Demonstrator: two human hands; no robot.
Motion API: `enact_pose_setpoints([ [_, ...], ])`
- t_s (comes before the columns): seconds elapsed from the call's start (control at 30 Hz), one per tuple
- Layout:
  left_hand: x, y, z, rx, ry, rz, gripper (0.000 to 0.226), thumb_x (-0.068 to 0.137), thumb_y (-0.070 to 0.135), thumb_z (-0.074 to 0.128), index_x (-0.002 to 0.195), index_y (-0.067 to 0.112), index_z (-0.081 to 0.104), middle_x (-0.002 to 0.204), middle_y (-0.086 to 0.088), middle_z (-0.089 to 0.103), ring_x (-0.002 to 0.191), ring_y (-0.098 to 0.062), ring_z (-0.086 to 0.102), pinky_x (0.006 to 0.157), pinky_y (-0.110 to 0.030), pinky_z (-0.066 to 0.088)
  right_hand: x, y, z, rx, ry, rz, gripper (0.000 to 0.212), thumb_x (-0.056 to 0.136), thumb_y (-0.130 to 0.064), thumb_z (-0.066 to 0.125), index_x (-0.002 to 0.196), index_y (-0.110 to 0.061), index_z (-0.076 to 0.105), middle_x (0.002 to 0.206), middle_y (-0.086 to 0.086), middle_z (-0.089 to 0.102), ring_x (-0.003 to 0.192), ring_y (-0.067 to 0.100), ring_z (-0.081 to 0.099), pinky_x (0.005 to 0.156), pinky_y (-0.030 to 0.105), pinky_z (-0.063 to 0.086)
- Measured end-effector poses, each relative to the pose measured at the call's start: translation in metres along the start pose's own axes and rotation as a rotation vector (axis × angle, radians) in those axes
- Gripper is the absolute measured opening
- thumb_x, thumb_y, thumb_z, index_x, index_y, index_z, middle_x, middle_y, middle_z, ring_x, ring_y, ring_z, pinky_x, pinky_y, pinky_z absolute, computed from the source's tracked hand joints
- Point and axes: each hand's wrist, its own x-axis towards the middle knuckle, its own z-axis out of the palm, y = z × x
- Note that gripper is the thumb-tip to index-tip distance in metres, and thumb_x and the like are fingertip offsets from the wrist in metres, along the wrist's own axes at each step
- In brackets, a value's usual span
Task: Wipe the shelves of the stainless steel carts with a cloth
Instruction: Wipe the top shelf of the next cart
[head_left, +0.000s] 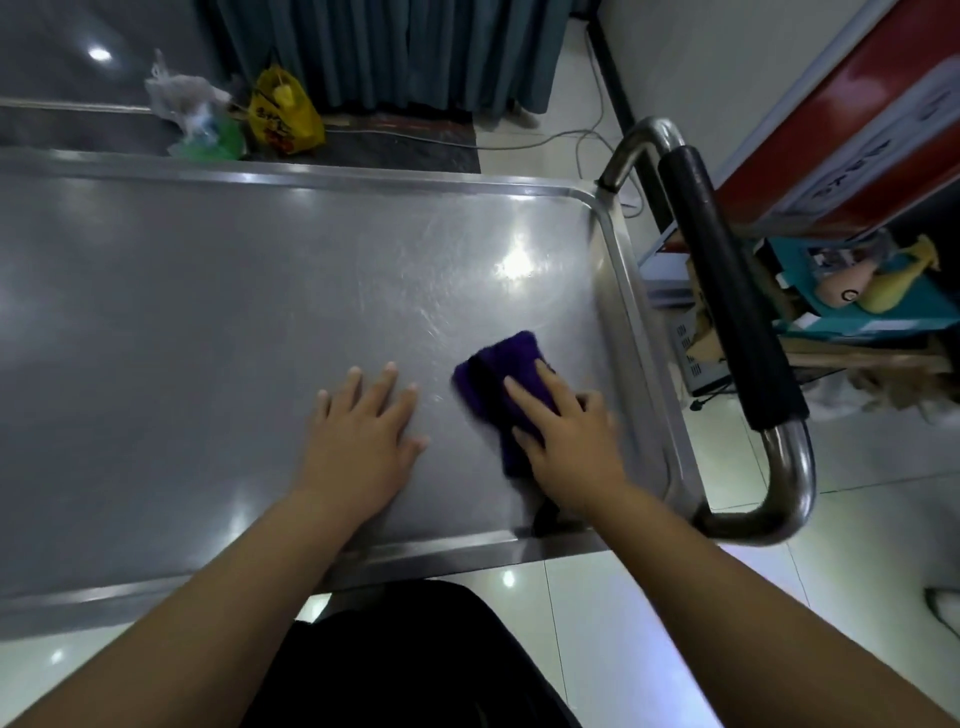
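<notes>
One folded purple cloth (501, 387); dark edges; motion-blurred.

1. Yellow bag (283, 117), on the floor past the far rim of the cart (363, 179): red printed characters on its side, too blurred to read
2. Red and white sign board (852, 156), upper right: dark characters on the white panel, seen at a slant, not legible
3. Pink plush toy (844, 291) on the teal box (883, 317): one dark round mark, like a "G" or a ring; cannot tell which
4. Grey box (702, 375) low beside the cart: rows of small dark marks, unreadable
</notes>
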Motion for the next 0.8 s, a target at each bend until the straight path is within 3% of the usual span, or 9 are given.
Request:
enact_pose_setpoints([
  [0.07,0.001,-0.003,0.004,-0.01,0.001,0.001,0.059,0.092,0.056,0.036,0.145,0.031,0.027,0.158,0.002,0.014,0.143,-0.03,0.013,0.113,-0.05,0.016,-0.013,0.03,-0.01,-0.043,-0.03,-0.11,0.053,0.094,-0.039,0.05,0.142,-0.047,0.03,0.156,-0.01,0.02,0.107,0.029,0.039,0.09,0.04,0.037],
  [0.2,0.005,-0.002,0.008,-0.023,-0.007,0.003,0.059,0.093,0.056,0.033,0.146,0.032,0.024,0.159,0.002,0.01,0.144,-0.03,0.008,0.114,-0.05,0.012,-0.016,0.057,-0.014,0.021,0.005,0.492,0.054,0.097,-0.041,0.039,0.146,-0.047,0.015,0.158,-0.006,0.011,0.124,0.035,0.029,0.101,0.046,0.029],
  [0.27,0.005,-0.001,0.009,-0.032,-0.014,-0.013,0.058,0.093,0.055,0.034,0.146,0.032,0.024,0.159,0.002,0.009,0.145,-0.03,0.007,0.114,-0.051,0.012,-0.012,0.03,-0.009,0.023,-0.019,0.616,0.055,0.097,-0.044,0.035,0.146,-0.047,0.011,0.159,-0.006,0.006,0.127,0.039,0.025,0.104,0.05,0.026],
  [0.33,0.004,-0.002,0.009,-0.036,0.0,-0.016,0.058,0.093,0.054,0.037,0.145,0.032,0.027,0.158,0.002,0.011,0.144,-0.031,0.01,0.113,-0.051,0.013,-0.017,-0.004,-0.001,0.002,-0.024,0.408,0.054,0.096,-0.045,0.037,0.145,-0.048,0.016,0.159,-0.006,0.007,0.121,0.036,0.03,0.1,0.047,0.03],
  [0.43,0.003,-0.004,0.009,-0.044,0.011,-0.003,0.057,0.092,0.053,0.038,0.144,0.032,0.029,0.158,0.001,0.014,0.144,-0.031,0.012,0.113,-0.051,0.015,-0.037,-0.013,0.004,-0.019,-0.025,-0.136,0.05,0.094,-0.04,0.049,0.141,-0.046,0.035,0.156,-0.005,0.023,0.104,0.032,0.04,0.088,0.041,0.037],
  [0.47,0.003,-0.004,0.008,-0.042,0.005,-0.005,0.058,0.092,0.054,0.037,0.145,0.032,0.028,0.158,0.002,0.013,0.144,-0.031,0.012,0.113,-0.051,0.015,-0.039,-0.001,0.002,-0.031,-0.029,-0.173,0.05,0.093,-0.039,0.05,0.14,-0.046,0.035,0.155,-0.008,0.025,0.103,0.031,0.041,0.087,0.04,0.038],
  [0.5,0.003,-0.004,0.008,-0.043,0.0,-0.009,0.059,0.092,0.055,0.037,0.145,0.032,0.028,0.158,0.002,0.013,0.144,-0.03,0.011,0.113,-0.05,0.015,-0.04,0.014,-0.001,-0.059,-0.037,-0.09,0.051,0.094,-0.04,0.048,0.141,-0.049,0.031,0.156,-0.01,0.022,0.104,0.031,0.04,0.088,0.04,0.038],
  [0.63,0.008,-0.002,0.006,-0.04,-0.014,-0.008,0.059,0.091,0.056,0.039,0.144,0.032,0.029,0.158,0.002,0.013,0.144,-0.03,0.012,0.112,-0.051,0.016,-0.043,0.062,-0.006,-0.05,-0.003,0.591,0.053,0.096,-0.044,0.035,0.144,-0.05,0.012,0.158,-0.006,0.009,0.115,0.036,0.034,0.093,0.044,0.032],
  [0.8,-0.008,0.002,-0.002,-0.061,-0.032,0.032,0.055,0.089,0.045,0.052,0.138,0.022,0.043,0.154,-0.007,0.025,0.138,-0.034,0.022,0.111,-0.051,0.025,-0.045,0.053,-0.001,-0.04,0.028,0.63,0.053,0.097,-0.042,0.033,0.145,-0.046,0.012,0.158,-0.004,0.004,0.116,0.037,0.031,0.096,0.047,0.028],
])
